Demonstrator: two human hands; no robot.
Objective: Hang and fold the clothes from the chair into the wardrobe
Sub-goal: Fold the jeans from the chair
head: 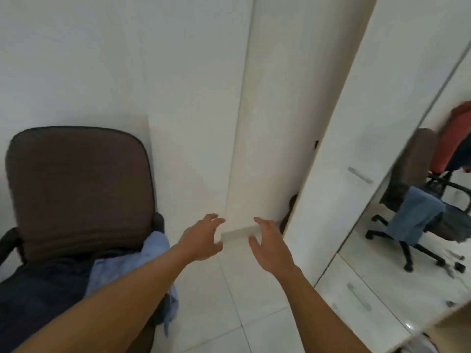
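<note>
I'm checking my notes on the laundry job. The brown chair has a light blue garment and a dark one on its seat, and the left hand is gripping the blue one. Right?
Not quite. The head view shows the left hand open and holding nothing, stretched out ahead beside the right hand. The light blue garment and the dark one do lie on the brown chair.

Your left hand [201, 238] and right hand [270, 247] have open air between them; a brown padded office chair [76, 189] blocks left of them, a white wardrobe door [344, 138] right.
</note>
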